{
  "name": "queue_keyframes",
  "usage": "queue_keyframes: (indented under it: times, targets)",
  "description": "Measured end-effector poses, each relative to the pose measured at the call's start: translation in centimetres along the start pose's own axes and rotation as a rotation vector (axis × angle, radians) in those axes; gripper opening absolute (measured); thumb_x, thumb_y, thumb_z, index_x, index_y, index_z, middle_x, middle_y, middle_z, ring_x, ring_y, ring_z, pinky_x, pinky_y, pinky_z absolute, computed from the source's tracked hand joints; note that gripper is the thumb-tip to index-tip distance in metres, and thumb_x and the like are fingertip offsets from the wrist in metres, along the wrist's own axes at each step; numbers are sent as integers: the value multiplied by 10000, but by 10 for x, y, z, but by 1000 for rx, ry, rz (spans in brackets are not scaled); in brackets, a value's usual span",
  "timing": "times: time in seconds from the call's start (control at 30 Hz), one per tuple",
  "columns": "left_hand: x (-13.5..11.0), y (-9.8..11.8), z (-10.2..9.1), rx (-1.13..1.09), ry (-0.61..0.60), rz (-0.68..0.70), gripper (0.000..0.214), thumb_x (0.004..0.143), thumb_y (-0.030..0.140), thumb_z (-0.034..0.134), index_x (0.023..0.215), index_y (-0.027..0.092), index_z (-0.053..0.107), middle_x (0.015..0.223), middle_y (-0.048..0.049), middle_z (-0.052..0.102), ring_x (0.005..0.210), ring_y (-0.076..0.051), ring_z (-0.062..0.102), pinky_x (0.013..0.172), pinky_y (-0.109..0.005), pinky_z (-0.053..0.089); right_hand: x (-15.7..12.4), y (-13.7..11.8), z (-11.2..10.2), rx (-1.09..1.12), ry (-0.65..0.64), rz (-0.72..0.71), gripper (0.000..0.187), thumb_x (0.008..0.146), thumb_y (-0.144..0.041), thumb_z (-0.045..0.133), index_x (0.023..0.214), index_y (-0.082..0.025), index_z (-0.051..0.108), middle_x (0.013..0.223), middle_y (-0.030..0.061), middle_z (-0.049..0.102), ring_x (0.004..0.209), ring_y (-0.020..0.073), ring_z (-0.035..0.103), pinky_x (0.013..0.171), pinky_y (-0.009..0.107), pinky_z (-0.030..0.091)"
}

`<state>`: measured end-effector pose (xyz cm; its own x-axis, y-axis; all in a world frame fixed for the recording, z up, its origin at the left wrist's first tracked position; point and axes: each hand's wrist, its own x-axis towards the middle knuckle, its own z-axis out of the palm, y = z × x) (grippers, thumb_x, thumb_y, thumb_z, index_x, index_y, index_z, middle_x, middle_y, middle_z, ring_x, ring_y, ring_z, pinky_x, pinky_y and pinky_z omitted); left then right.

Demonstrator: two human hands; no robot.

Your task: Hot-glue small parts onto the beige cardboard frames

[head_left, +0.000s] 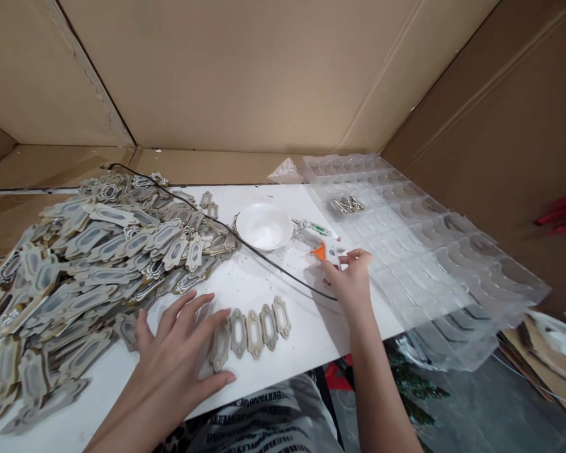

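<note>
My left hand [179,352] is spread open at the near edge of the white table. Its fingertips are beside a short row of bronze-toned metal label frames [253,333], each with a long window. A large heap of the same frames [108,251] lies to the left of the row. Farther right, my right hand [351,277] has its thumb and fingers closed around a small white object [332,250] with an orange pointed tip [319,251]. The fingers partly cover this object, and I cannot make out its exact kind.
A white bowl [264,226] stands behind the row, with a green-marked tube [318,229] beside it. A black cable [273,264] crosses the table. Clear scalloped plastic trays [419,251] cover the right side, holding a pack of metal pieces [348,205]. Cardboard walls [245,75] enclose the back.
</note>
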<state>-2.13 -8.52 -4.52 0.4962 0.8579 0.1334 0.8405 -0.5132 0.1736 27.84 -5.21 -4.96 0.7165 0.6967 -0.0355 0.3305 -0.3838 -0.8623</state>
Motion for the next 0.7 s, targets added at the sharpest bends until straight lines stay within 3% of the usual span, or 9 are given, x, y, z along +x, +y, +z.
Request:
queue_keyframes:
  times: [0.13, 0.23, 0.33, 0.53, 0.7]
  targets:
    - [0, -1, 1, -8, -8, -21, 621, 649, 422, 767, 1237, 287, 621, 1367, -149, 576, 1287, -432, 448, 1100, -732, 52, -4, 2, 6, 199, 87, -2, 544, 585, -410, 672, 925, -277, 268, 919, -40, 453, 515, 87, 504, 445, 276, 490]
    - [-1, -3, 1, -13, -19, -22, 572, 639, 435, 779, 1183, 315, 654, 1373, -128, 579, 1292, -430, 441, 1102, -726, 50, -12, -2, 8, 310, 149, -12, 554, 563, -430, 690, 923, -270, 300, 965, -18, 455, 575, 84, 509, 493, 274, 511]
    - [-1, -5, 1, -7, -33, -17, 657, 616, 465, 790, 1234, 310, 631, 1387, -137, 568, 1292, -432, 437, 1100, -729, 51, -22, -10, 8, 391, 154, -12, 538, 566, -455, 693, 936, -253, 359, 958, -2, 504, 619, 99, 523, 530, 284, 528]
    - [-4, -18, 10, 2, -19, 41, 615, 619, 458, 769, 1216, 379, 642, 1365, -84, 588, 1283, -432, 452, 1084, -764, 40, -38, -22, 4, 612, -47, 55, 502, 571, -401, 754, 968, -214, 511, 865, -9, 599, 626, 103, 533, 538, 245, 498]
    - [-3, -15, 5, 5, -65, 35, 658, 598, 369, 786, 1239, 373, 635, 1393, -84, 574, 1304, -412, 457, 1107, -741, 32, -50, -25, -2, 665, -252, -52, 393, 707, -319, 717, 1013, -244, 481, 840, -48, 625, 590, 101, 609, 613, 263, 536]
